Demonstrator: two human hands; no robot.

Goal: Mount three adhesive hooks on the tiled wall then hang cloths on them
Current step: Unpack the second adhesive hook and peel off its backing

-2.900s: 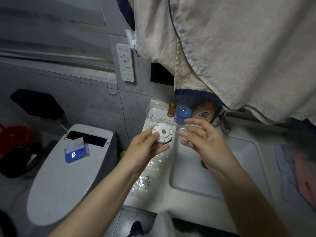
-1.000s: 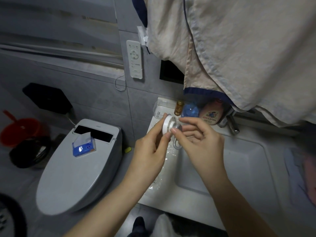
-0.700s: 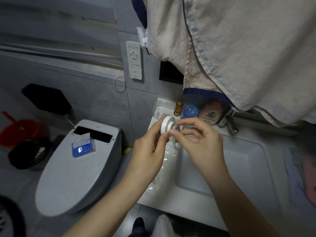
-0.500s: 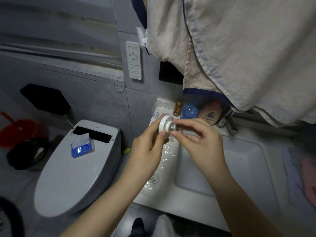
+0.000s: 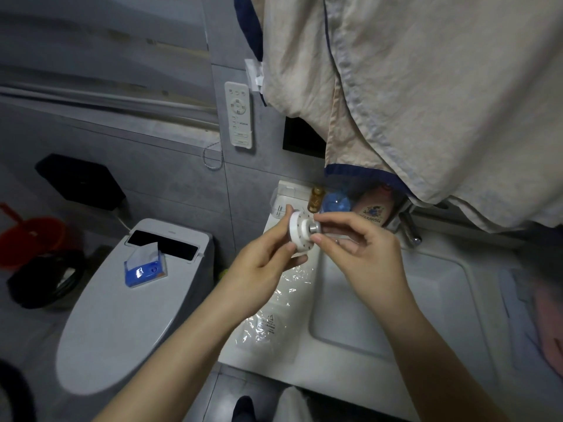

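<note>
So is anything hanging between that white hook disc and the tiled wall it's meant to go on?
Partly. The beige cloth drapes over the right wall; left of it, tile around the remote stays bare. Both hands already hold the hook.

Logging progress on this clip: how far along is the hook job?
Done: one hook already on the tiled wall, holding a cloth. In hand: left hand holds a white disc; right hand pinches its metal stud. Left: sticking it up.

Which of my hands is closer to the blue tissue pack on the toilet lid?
Left. Your left hand is just right of the blue tissue pack, holding the white hook disc; your right hand is farther right, over the sink.
</note>
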